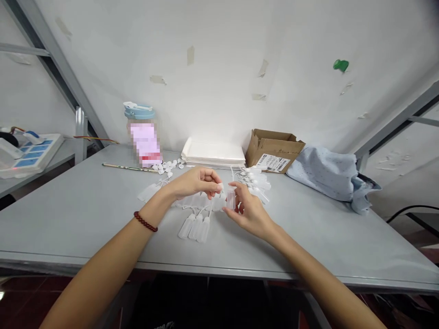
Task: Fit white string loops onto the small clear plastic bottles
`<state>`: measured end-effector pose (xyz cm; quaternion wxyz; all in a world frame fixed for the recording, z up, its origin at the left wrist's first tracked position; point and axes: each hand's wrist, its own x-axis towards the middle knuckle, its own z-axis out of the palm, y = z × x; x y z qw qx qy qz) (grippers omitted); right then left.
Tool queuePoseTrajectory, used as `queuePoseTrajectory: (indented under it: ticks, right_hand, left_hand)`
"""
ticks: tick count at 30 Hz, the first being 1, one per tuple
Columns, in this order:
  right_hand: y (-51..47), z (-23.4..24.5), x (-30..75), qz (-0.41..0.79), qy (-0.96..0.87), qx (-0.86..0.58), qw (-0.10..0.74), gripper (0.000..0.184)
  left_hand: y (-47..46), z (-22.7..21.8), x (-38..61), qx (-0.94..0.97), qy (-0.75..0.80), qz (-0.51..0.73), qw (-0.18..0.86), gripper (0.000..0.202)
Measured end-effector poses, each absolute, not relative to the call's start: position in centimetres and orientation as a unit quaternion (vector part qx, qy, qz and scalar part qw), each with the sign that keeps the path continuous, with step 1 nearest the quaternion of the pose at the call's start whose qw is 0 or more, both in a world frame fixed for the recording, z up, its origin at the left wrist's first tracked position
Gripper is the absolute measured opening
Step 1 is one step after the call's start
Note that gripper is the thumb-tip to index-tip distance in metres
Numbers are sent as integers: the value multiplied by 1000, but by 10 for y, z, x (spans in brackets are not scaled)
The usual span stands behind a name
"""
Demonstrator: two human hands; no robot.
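Over the middle of the table, my left hand (202,180) pinches a small white cap (221,187) between thumb and fingertips. Just right of it, my right hand (248,205) grips a small translucent plastic bottle (231,199) upright. The cap and the bottle are close together; whether they touch I cannot tell. Under and behind my hands lies a row of similar translucent bottles (195,201), partly hidden. Nearer to me are 3 translucent bottles (195,227) with white cords at their tops. More corded pieces (257,180) are heaped beyond my right hand.
Loose white caps (168,167) lie by a blue-lidded container (144,137) and a pencil-like stick (128,167). At the back are a white stack (214,154), an open cardboard box (274,151) and a light-blue cloth (324,173). A keypad device (34,153) stands on the left.
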<state>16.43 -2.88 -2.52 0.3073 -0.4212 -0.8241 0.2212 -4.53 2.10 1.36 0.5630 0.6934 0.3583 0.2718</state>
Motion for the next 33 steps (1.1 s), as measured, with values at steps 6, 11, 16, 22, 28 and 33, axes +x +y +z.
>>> queuePoseTrajectory:
  ticks: [6, 11, 16, 22, 28, 33]
  right_hand:
    - [-29, -26, 162, 223, -824, -415, 315, 45]
    - [-25, -30, 161, 195, -825, -419, 325, 32]
    - [-21, -36, 160, 143, -838, -422, 315, 34]
    - [-19, -43, 162, 88, -855, -419, 293, 37]
    - [-17, -47, 164, 45, -864, -415, 279, 38]
    - [-17, -47, 164, 28, -873, -419, 248, 38]
  left_hand:
    - [22, 8, -40, 683, 362, 292, 562, 21]
    - [21, 8, -39, 675, 361, 297, 571, 21]
    - [18, 10, -38, 672, 371, 277, 577, 21]
    - [17, 9, -37, 684, 371, 235, 583, 12]
    - [17, 5, -34, 679, 364, 239, 591, 12]
    - [18, 2, -34, 682, 359, 234, 592, 16]
